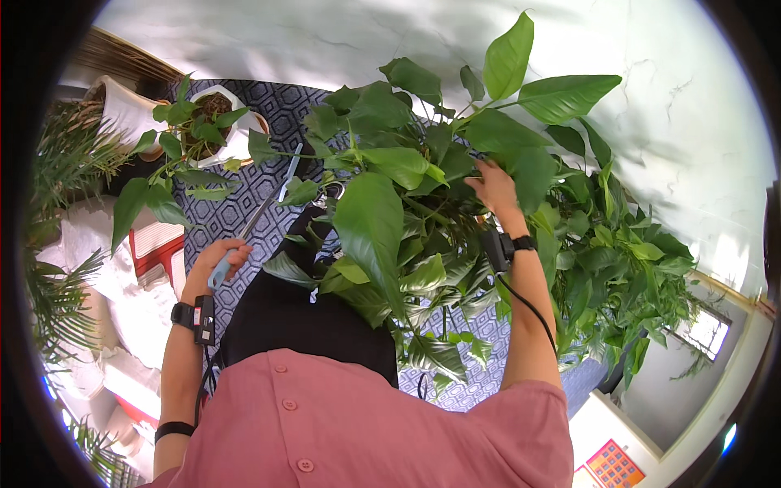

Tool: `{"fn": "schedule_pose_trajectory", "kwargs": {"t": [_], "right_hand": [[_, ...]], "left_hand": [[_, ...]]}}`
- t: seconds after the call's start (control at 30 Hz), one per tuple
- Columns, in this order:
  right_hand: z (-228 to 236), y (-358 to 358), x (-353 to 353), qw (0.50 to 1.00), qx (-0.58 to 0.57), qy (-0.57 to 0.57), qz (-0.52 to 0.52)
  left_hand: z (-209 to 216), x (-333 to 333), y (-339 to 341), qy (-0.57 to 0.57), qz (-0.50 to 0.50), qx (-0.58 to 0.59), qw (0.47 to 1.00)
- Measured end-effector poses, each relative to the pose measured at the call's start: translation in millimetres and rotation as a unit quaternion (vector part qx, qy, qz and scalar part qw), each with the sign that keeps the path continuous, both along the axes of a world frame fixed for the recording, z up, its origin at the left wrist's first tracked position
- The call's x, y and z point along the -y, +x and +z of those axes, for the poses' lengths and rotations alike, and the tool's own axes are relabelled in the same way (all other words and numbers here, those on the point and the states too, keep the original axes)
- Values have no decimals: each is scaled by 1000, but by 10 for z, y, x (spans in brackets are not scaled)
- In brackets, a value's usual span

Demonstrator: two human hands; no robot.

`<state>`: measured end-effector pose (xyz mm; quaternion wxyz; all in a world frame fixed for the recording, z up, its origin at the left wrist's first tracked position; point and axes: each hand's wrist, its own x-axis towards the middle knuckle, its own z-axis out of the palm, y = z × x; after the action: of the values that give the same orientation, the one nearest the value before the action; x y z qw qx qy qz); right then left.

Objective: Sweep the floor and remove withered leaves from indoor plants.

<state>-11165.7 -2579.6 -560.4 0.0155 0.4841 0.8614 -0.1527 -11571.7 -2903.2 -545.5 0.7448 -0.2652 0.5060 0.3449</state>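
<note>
My left hand [225, 258] is closed round the light-blue handle of a long thin metal rod [262, 213]. The rod slants up and away to a light-blue end part [290, 172] beside the leaves; its exact kind is unclear. On the right, my right hand [495, 192] reaches into a large leafy green potted plant [370, 220]. Its thumb and fingers are apart among the stems, and I see nothing held in them. Leaves hide some fingertips. Broad glossy leaves spread in front of me, covering the plant's pot and part of my dark trousers.
A white pot [236, 145] with a trailing plant stands at the far left. More dense foliage [606, 252] fills the right side along a pale marbled wall [651, 89]. Below lies a blue patterned floor [220, 195]. White covered items [122, 285] and palm fronds [69, 154] line the left.
</note>
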Motion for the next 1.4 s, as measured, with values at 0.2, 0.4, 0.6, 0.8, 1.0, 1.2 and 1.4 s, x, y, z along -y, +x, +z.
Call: {"fn": "schedule_pose_trajectory", "kwargs": {"t": [0.2, 0.4, 0.6, 0.8, 1.0, 1.2, 1.4], "right_hand": [[-334, 50, -61, 986, -84, -44, 140], [-24, 320, 205, 976, 40, -87, 193], [-77, 306, 280, 990, 68, -57, 107], [-242, 253, 251, 986, 127, -24, 106], [-287, 553, 247, 990, 110, -49, 75], [-252, 234, 136, 968, -139, -135, -159], [-317, -176, 264, 994, -60, 8, 88]], "left_hand": [[-59, 102, -33, 26, -8, 1, 1000], [-39, 186, 13, 14, -21, -22, 999], [-70, 177, 23, -8, 11, 29, 1000], [116, 68, 55, -8, -6, -12, 1000], [-115, 291, -40, -24, 72, 21, 997], [-97, 246, -21, -25, 57, 33, 998], [-32, 164, 5, -20, 32, 26, 999]]}}
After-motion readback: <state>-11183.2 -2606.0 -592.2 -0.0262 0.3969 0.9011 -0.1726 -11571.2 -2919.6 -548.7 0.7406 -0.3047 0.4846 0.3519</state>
